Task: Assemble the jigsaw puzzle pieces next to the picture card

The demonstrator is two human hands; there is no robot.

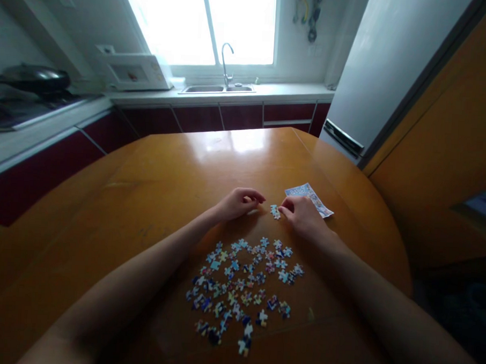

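A small strip of joined puzzle pieces [275, 211] lies on the wooden table, between my two hands. My right hand [301, 214] has its thumb and forefinger pinched at the strip's right edge. To the left of the strip, my left hand [240, 203] rests with its fingers loosely curved and apart, holding nothing. A printed picture sheet [312, 198] lies flat, partly hidden behind my right hand. Nearer to me spreads a loose heap of puzzle pieces [240, 284], mostly blue, white and yellow.
The round wooden table [147, 167] fills the foreground. Beyond it, a counter holds a sink [218, 89] with a tall faucet [224, 63] and a white microwave [137, 71]. A pan [38, 78] sits on the stove at left. A fridge [385, 65] stands at right.
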